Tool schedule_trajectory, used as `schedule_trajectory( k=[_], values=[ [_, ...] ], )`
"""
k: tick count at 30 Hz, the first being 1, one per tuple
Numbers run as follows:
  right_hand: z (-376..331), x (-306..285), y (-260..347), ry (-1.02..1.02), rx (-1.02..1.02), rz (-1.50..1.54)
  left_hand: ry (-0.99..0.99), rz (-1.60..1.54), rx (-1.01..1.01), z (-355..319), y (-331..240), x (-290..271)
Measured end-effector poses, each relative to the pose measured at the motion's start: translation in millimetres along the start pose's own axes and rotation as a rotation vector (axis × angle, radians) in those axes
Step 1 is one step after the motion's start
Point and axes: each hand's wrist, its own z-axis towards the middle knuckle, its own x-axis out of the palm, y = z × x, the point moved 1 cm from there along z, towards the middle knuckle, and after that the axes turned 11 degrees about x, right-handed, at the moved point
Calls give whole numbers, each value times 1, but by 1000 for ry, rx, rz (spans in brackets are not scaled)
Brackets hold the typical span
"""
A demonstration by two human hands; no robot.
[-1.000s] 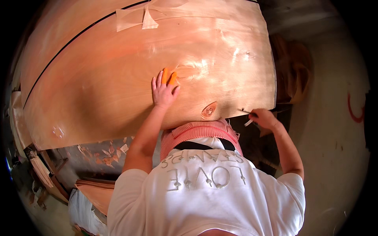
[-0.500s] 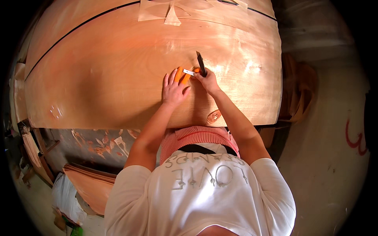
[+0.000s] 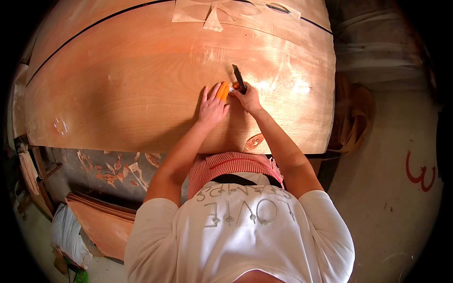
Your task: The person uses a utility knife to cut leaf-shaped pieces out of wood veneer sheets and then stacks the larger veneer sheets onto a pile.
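Black tool (image 3: 239, 78): juts from the right hand (image 3: 249, 98), long axis pointing forward, slightly left
Right hand: gripping it, the nearer hand
White strip (image 3: 231, 89): between the hands
Left hand (image 3: 213, 109): fingers extended, on wood sheet (image 3: 118, 94)

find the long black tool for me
In the head view, the black tool is in the right hand, over the wood sheet, just right of the left hand.
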Motion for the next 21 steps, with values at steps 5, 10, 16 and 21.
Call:
schedule_trajectory(
  k=[5, 10, 16, 21],
  values=[
    [4, -16, 46, 22, -146, -635, 57, 1, -16, 2, -2, -5],
    [22, -72, 52, 26, -18, -599, 46, -28, -49, 5, -4, -8],
    [-26, -77, 3, 38, 234, 152, -135, -221, -63, 19, -5, -2],
    [-23, -67, -20, -66, 232, 224, -6, -197, 174, 43, -37, 14]
  ],
)
